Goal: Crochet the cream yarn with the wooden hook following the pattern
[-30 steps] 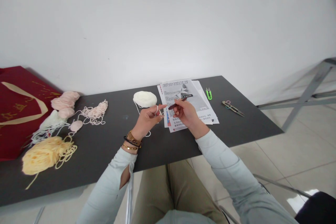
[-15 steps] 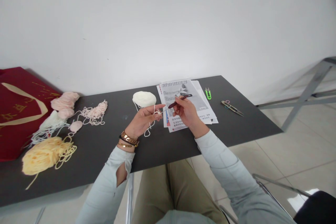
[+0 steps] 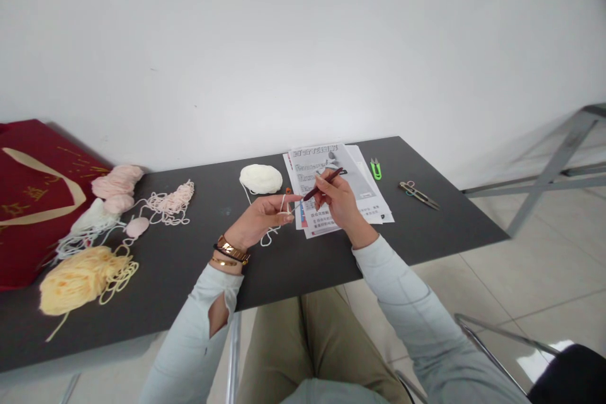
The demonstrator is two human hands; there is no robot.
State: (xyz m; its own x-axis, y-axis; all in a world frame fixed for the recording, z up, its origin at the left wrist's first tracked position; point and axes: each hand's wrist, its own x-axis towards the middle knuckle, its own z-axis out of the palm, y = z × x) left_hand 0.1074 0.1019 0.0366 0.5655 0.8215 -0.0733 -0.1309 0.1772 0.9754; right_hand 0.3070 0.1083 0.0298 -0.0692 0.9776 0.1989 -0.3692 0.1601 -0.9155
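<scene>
My left hand [image 3: 262,219] pinches white yarn [image 3: 269,237] between thumb and fingers, with a strand passing over the index finger and a loose tail hanging below. My right hand [image 3: 337,200] is closed round the dark red handle of a crochet hook [image 3: 324,184], held like a pen. The hook's thin metal tip points left and meets the yarn at my left fingertips; the exact loop there is too small to make out. Behind my left hand lies a white ball of yarn [image 3: 261,178], its strand leading down to that hand. Printed sheets [image 3: 310,167] lie beneath my right hand.
On the dark table [image 3: 199,265], green thread snips [image 3: 375,168] and metal snips [image 3: 419,194] lie right of the sheets. Pink yarn [image 3: 170,203], yellow yarn [image 3: 78,281] and a red bag [image 3: 35,189] are at the left. A small orange-brown item [image 3: 288,190] sits near the white ball.
The crochet hook has turned to a steeper slant, and its tip stays at the yarn. My left index finger has lowered slightly, uncovering the small orange-brown item behind it.
</scene>
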